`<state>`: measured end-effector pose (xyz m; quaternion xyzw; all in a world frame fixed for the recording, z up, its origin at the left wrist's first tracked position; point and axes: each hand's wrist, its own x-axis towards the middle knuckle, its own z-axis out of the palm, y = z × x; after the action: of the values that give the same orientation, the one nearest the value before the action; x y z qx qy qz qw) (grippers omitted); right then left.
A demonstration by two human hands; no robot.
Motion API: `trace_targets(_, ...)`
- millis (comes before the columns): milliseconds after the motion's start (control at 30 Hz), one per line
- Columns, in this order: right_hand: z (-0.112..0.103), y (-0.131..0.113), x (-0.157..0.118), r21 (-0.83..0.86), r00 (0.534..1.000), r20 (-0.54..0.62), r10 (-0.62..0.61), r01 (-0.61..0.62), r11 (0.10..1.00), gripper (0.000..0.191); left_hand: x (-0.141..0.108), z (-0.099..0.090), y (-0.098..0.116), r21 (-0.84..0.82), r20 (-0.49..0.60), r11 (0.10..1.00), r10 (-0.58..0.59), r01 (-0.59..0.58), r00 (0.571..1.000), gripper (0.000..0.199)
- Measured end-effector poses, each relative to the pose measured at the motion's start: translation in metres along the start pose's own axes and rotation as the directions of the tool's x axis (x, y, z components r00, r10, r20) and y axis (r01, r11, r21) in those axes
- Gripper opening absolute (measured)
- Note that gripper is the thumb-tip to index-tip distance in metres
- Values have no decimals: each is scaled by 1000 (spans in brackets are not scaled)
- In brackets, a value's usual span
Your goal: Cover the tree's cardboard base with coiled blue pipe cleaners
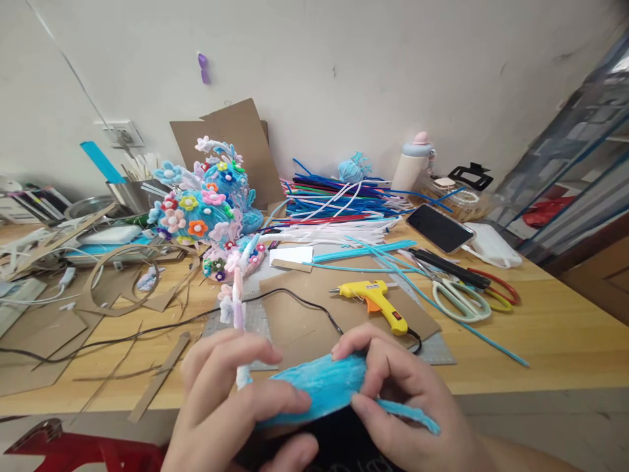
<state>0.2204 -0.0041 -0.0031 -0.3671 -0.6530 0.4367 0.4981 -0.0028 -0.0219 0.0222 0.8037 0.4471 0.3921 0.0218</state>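
A blue fuzzy piece [324, 387], flat and made of pipe-cleaner-like strips, is held low in front of me, nearer than the table's front edge. My left hand [240, 400] rests its fingers on the left part of it, with the thumb below. The right end is pinched between the thumb and fingers of my right hand [403, 393]. A loose blue strip [410, 415] sticks out to the right under my right fingers. Beyond the hands, a yellow glue gun [378, 303] lies on cardboard [299, 328].
A colourful flower-covered craft [201, 216] stands back left, with a flowered stem [238, 308] reaching towards my left hand. Pipe cleaners [339, 226] lie at the back. Scissors [462, 300], a phone [439, 228] and a bottle [411, 167] are on the right. A black cord [171, 328] crosses the table.
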Motion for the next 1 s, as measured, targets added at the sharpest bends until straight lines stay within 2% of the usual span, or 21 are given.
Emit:
trace_targets(100,1,-1,-1,2,1000,6,12,-12,1000,18,16,0,10,-15,50,999,-47,47,998,15)
trace_targets(233,4,-2,-1,1,1000,-2,20,-20,1000,18,24,2,17,39,105,998,-53,49,993,12)
trace_targets(367,5,-3,0,3,1000,-9,-10,10,1000,17,28,-3,16,114,167,992,29,-49,985,12)
trace_targets(467,6,-4,0,-11,1000,-8,-15,15,1000,17,31,-7,13,91,222,991,78,-100,972,11)
trace_targets(567,6,-4,0,-12,1000,-17,-12,12,1000,18,35,-10,10,-50,239,998,34,-23,970,10)
trace_targets(667,5,-3,1,-7,1000,-17,-4,4,1000,18,40,-12,7,-254,222,965,-2,59,975,15)
trace_targets(767,6,-1,2,-4,1000,-23,-4,4,1000,17,42,-15,6,-442,212,885,-59,149,976,24)
trace_targets(867,6,1,1,0,999,-29,-18,18,1000,18,39,-15,7,-599,190,764,-157,241,969,27)
trace_targets(933,5,3,0,7,999,-32,-17,18,1000,18,32,-13,7,-682,161,684,-206,260,965,24)
trace_targets(1000,4,5,-1,20,1000,-28,-7,8,1000,18,25,-12,4,-723,99,650,-237,233,967,18)
